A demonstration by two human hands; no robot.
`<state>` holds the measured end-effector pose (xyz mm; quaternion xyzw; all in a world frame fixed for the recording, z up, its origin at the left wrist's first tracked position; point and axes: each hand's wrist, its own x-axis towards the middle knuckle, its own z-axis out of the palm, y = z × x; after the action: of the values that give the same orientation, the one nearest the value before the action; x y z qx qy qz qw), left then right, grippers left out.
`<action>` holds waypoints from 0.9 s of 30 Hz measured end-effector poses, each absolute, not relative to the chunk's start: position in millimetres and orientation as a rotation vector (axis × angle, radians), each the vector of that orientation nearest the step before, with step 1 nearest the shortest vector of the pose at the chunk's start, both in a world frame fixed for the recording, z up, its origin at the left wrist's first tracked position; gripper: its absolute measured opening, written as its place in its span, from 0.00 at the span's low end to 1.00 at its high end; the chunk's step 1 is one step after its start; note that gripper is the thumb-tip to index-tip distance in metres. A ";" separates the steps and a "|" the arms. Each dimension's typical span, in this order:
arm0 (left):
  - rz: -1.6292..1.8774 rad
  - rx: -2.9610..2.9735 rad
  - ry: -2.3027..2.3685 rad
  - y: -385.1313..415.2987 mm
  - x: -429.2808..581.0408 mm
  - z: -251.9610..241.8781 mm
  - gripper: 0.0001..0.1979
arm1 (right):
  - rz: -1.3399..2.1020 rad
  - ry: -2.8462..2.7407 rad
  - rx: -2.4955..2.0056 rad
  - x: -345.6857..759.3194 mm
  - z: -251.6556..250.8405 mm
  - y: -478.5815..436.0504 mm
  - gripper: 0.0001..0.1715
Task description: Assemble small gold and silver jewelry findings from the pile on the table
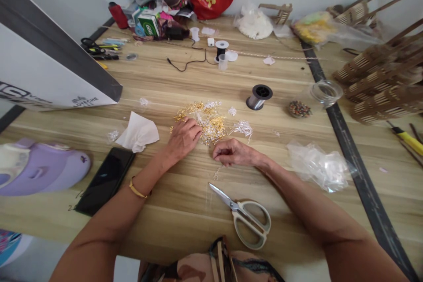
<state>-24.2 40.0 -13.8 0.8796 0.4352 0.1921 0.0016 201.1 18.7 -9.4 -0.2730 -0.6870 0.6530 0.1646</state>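
My left hand [183, 137] rests on the wooden table [172, 83], its fingers curled into the edge of a pile of small gold and silver metal findings [206, 121]; what the fingertips pinch is hidden. My right hand [231, 152] lies just right of it with fingers pinched together on a thin strand with a small ring [216, 174] that trails toward me. A gold bangle [136, 190] circles my left wrist. White-handled scissors [246, 217] lie shut near the front edge, below my right hand.
A black phone [105, 179], crumpled tissue [138, 133] and purple visor [39, 168] lie left. A wire spool [258, 97], bead pile [299, 109], glass jar [325, 92] and clear plastic bag [315, 165] sit right. Woven baskets [383, 79] and clutter line the back.
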 end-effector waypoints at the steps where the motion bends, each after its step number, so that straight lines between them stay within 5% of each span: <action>1: 0.616 2.759 1.372 40.1 -24.5 -14.1 0.11 | 1.860 -1.957 -0.780 201.2 -9.8 18.7 0.06; 17: 0.818 2.504 1.384 40.3 -23.7 -6.2 0.06 | 1.863 -1.955 -0.759 202.1 -13.4 19.1 0.06; 27: 0.565 2.510 1.417 50.8 -49.7 11.3 0.07 | 1.857 -1.948 -0.727 201.3 -10.2 18.7 0.04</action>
<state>-49.7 50.8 11.3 0.8500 0.4801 0.1913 0.1020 201.3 18.7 -10.2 -0.2566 -0.6878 0.6558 0.1760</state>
